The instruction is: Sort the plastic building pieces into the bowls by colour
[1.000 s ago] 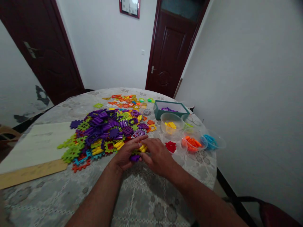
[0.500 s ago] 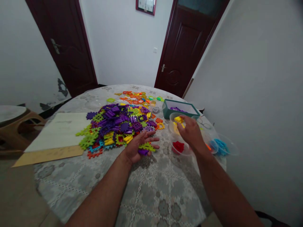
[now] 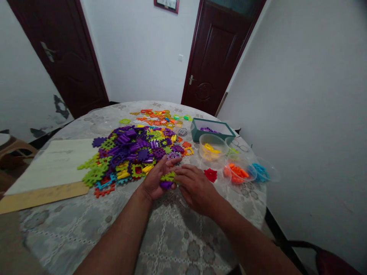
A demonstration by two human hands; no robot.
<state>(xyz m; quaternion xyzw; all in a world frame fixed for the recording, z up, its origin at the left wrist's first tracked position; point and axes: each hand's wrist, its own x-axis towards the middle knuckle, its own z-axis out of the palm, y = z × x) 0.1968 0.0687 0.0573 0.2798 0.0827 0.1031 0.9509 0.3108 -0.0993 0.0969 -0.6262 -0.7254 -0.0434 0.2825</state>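
My left hand (image 3: 156, 179), palm turned up and fingers curled, holds a green interlocking building piece (image 3: 168, 177) and a purple tube-like piece (image 3: 166, 185). My right hand (image 3: 197, 189) meets it from the right, fingers closed together, tips at the right end of the green piece. What lies between those fingertips is hidden. Just beyond my left hand spreads a large pile of purple, green and yellow building pieces (image 3: 134, 147). A red piece (image 3: 210, 175) lies to the right of my right hand.
Clear plastic bowls at the right hold yellow pieces (image 3: 211, 149), orange pieces (image 3: 236, 173) and blue pieces (image 3: 259, 172). Behind them stands a teal box (image 3: 197, 134) with purple pieces. Orange pieces (image 3: 157, 118) lie at the back. A cardboard sheet (image 3: 43, 196) is at left.
My right hand has left the bowl of yellow pieces and come left to the pieces in my left hand. The view has shifted somewhat to the right.
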